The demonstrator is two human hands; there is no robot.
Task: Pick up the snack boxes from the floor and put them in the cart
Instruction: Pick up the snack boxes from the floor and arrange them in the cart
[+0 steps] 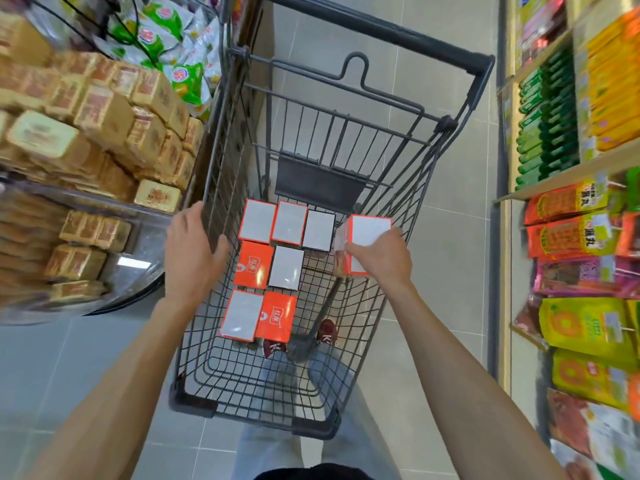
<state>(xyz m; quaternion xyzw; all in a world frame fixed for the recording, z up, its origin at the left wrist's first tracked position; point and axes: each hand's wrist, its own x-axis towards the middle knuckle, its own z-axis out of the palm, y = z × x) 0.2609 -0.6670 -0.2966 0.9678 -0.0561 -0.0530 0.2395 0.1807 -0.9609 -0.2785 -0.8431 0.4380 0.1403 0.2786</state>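
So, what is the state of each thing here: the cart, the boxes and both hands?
cart: standing, partly loaded.
boxes in the cart: seven, lying flat on its floor.
held box: raised at the cart's right side, not set down.
left hand: holds the cart's left rim.
right hand: grips the held box.

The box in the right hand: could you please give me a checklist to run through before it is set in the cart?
1. Grip of the right hand on the held box: ok.
2. The held box is over the cart, near its right wall: ok.
3. Room on the bare mesh beside the seven laid boxes: ok.
4. Hold of the left hand on the cart's left rim: ok.
5. More boxes waiting on the floor: cannot tell.
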